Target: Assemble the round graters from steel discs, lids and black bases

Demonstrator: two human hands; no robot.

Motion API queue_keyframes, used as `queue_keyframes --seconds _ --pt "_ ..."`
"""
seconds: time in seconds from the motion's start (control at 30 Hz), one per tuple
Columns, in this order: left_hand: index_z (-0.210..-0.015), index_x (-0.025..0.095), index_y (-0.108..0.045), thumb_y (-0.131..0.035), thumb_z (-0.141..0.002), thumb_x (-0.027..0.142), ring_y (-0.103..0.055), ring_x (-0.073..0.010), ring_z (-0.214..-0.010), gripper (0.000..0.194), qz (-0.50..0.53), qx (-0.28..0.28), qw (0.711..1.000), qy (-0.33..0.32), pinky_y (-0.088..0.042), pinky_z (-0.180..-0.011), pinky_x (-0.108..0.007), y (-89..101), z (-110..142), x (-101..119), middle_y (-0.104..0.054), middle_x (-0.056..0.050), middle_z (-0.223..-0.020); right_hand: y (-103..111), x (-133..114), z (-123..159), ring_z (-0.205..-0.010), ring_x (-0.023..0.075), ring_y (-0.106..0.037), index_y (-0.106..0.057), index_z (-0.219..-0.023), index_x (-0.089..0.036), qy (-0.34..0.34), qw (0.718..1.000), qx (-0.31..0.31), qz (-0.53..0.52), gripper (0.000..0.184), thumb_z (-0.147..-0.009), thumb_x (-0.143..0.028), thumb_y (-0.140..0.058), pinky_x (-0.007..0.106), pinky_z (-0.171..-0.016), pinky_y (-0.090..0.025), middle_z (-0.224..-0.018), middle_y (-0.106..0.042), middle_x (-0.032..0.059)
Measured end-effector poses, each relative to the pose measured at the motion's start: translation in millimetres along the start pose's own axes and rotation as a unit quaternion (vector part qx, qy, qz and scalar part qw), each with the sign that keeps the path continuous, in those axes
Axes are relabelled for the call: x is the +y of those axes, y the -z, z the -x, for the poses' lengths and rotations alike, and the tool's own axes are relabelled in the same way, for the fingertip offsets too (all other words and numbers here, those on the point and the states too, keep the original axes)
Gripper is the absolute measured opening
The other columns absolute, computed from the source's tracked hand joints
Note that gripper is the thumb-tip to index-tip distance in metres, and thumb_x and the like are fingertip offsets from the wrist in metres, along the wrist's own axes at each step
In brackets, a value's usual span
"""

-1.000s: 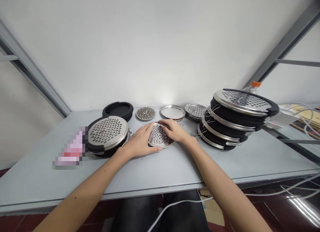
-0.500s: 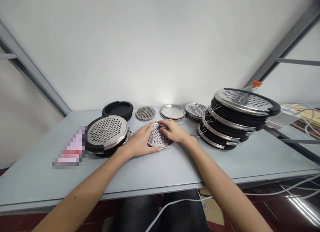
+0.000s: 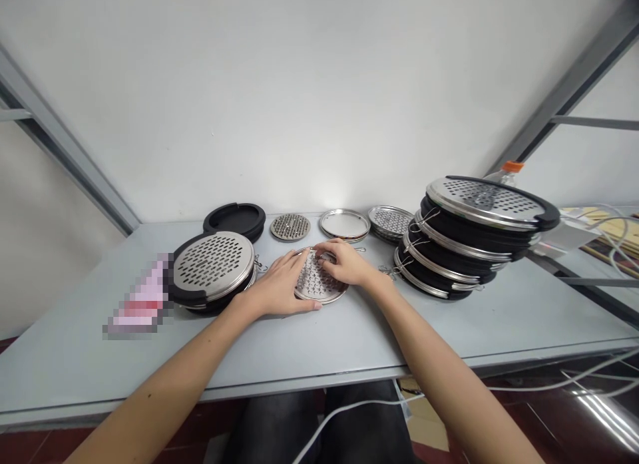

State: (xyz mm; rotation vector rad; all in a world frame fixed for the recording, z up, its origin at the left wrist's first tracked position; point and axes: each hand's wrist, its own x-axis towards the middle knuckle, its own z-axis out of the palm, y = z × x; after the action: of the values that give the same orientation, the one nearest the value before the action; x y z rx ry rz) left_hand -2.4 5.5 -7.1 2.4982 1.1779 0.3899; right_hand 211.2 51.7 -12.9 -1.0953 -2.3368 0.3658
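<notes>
A round metal grater plate (image 3: 321, 283) with small raised cutting holes lies on the grey table. My left hand (image 3: 282, 285) holds it by its left side, the thumb along the front rim and the fingers across the back left. At the far right rim, my right hand (image 3: 344, 263) has its fingers bent over the plate; the fingertips are partly hidden. To the left, touching or nearly touching my left wrist, a grater disc with long slots (image 3: 214, 264) sits on a black ring base. A small wire clasp (image 3: 259, 264) sticks out from it.
Behind stand a black round container (image 3: 234, 219), a spiked grater disc (image 3: 290, 227), stacked metal rings (image 3: 344, 223) and more grater plates (image 3: 392, 220). A tall leaning stack of black graters (image 3: 459, 251) is at right, near an orange-capped bottle (image 3: 512, 168). A cable (image 3: 359, 403) crosses below.
The grater plate has shifted slightly toward me between my hands. My left hand has moved a little nearer with it, while my right hand stays at almost the same spot.
</notes>
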Motion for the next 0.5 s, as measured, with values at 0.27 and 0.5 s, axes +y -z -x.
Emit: queue_keyframes --seconds 0.27,0.5 --pt "-0.15 0.016 -0.011 -0.063 -0.069 0.069 -0.017 -0.0368 -0.141 0.11 0.0 -0.007 1.0 -0.011 -0.023 -0.113 -0.052 0.1 -1.2 -0.8 -0.02 -0.016 -0.154 -1.5 -0.8 -1.0 -0.089 0.0218 -0.059 -0.065 -0.105 -0.014 0.002 1.0 -0.002 0.014 0.03 -0.078 -0.013 -0.052 0.033 -0.087 -0.043 -0.095 -0.07 0.0085" --pt "-0.149 0.017 -0.013 -0.064 -0.068 0.069 -0.017 -0.0365 -0.141 0.109 0.006 -0.003 1.0 -0.014 -0.023 -0.113 -0.052 -0.2 -1.3 -1.6 -0.02 -0.016 -0.154 -10.2 3.3 -0.1 -0.105 0.0239 -0.056 -0.065 -0.11 -0.014 0.014 0.999 0.049 0.015 0.034 -0.079 -0.013 -0.051 0.037 -0.096 -0.042 -0.11 -0.064 0.0119"
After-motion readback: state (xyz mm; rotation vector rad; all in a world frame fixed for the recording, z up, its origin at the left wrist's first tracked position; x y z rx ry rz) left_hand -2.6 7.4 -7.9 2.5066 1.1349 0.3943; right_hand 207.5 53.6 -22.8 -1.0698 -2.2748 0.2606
